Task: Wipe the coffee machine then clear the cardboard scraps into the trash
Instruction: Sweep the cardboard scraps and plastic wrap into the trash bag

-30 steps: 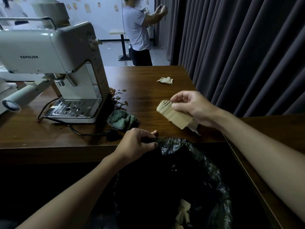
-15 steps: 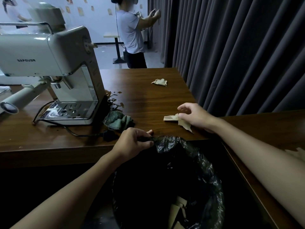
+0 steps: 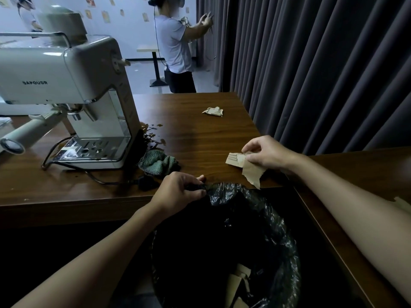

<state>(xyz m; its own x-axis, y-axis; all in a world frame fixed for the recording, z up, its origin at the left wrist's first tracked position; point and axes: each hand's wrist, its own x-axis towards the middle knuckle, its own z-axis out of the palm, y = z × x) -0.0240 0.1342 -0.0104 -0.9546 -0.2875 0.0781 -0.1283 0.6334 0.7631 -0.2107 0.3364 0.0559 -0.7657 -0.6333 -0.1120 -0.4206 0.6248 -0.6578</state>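
Observation:
My left hand (image 3: 178, 192) grips the rim of the black trash bag (image 3: 278, 230), which hangs open below the table's front edge with cardboard pieces (image 3: 238, 283) at its bottom. My right hand (image 3: 266, 153) pinches torn cardboard scraps (image 3: 246, 166) at the table's front right; one scrap's point hangs over the edge above the bag. Another cardboard scrap (image 3: 213, 111) lies farther back on the table. The cream coffee machine (image 3: 66, 96) stands at the left, and a crumpled green cloth (image 3: 159, 162) lies beside its base.
Brown crumbs (image 3: 153, 136) lie by the machine's right side. Its black cord and plug (image 3: 142, 182) run along the wooden table (image 3: 200, 134). A second table (image 3: 367, 170) adjoins at the right, with grey curtains (image 3: 311, 63) behind. A person (image 3: 175, 47) stands beyond the table.
My right hand lowered a scrap from the air to the table, then drew the scraps toward the front edge above the bag. More cardboard shows inside the bag. My left hand kept its grip.

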